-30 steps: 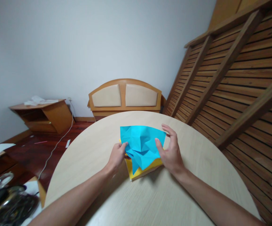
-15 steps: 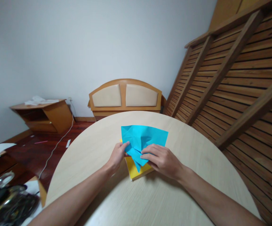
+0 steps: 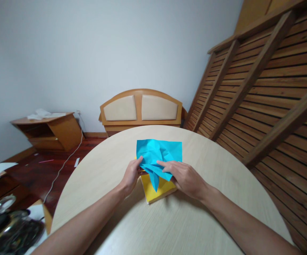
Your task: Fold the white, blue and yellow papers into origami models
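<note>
Crumpled, creased blue paper sheet (image 3: 158, 154), pinched by left hand (image 3: 131, 176) at its edge, right hand (image 3: 185, 176) pressing fingers on it.

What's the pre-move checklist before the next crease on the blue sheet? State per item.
1. Left hand grips the blue paper at its left edge: ok, thumb and fingers pinch it.
2. Right hand pins the sheet: ok, its fingers lie flat on the paper's lower middle.
3. Sheet lies flat: not ok, the middle is crumpled and raised, and a point hangs toward the person.
4. Yellow stack sits squarely under the work: cannot tell, the blue paper and hands cover most of it.
5. Work sits well in from the table edge: ok.
6. Crease line aligned: cannot tell, hidden under the right hand's fingers.
</note>
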A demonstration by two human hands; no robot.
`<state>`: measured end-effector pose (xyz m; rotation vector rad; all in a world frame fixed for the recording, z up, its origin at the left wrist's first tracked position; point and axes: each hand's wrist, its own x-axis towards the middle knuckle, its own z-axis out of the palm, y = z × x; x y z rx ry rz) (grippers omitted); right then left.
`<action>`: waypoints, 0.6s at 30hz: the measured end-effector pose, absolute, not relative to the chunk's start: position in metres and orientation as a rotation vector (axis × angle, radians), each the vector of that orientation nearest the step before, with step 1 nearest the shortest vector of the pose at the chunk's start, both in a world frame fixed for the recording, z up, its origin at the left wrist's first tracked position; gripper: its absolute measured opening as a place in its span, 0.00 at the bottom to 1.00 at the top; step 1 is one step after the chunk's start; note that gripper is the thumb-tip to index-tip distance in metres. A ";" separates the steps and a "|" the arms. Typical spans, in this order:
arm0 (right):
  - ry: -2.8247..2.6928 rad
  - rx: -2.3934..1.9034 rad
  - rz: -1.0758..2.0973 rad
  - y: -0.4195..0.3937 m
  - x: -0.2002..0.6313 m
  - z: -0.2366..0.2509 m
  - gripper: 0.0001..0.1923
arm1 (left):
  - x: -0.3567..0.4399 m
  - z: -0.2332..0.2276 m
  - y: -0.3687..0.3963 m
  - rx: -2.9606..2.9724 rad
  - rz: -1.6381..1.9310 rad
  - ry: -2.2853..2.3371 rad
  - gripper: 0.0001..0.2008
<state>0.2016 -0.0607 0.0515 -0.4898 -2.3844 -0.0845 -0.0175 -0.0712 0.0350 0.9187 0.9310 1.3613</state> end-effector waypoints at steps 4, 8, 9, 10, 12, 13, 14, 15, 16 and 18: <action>-2.268 -0.396 0.049 -0.060 0.206 0.051 0.11 | -0.015 0.043 -0.072 0.745 1.305 0.895 0.15; -2.173 -0.254 0.141 -0.056 0.212 0.054 0.09 | -0.015 0.049 -0.068 0.605 1.285 0.948 0.16; -2.170 -0.211 0.131 -0.054 0.214 0.056 0.08 | -0.017 0.049 -0.066 0.598 1.284 0.976 0.17; -2.174 -0.174 0.103 -0.053 0.216 0.058 0.08 | -0.020 0.047 -0.063 0.603 1.282 1.015 0.17; -2.214 -0.129 0.007 -0.050 0.221 0.063 0.08 | -0.029 0.042 -0.058 0.649 1.298 1.132 0.18; -2.248 -0.126 -0.049 -0.048 0.224 0.065 0.07 | -0.033 0.039 -0.055 0.688 1.321 1.216 0.18; -2.289 -0.131 -0.108 -0.046 0.228 0.067 0.07 | -0.037 0.036 -0.052 0.725 1.336 1.300 0.18; -2.335 -0.142 -0.163 -0.045 0.231 0.070 0.08 | -0.041 0.033 -0.050 0.773 1.331 1.340 0.19; -2.376 -0.155 -0.211 -0.043 0.235 0.072 0.09 | -0.044 0.031 -0.048 0.821 1.326 1.362 0.19; -2.442 -0.211 -0.276 -0.037 0.244 0.075 0.10 | -0.047 0.026 -0.046 0.938 1.310 1.385 0.23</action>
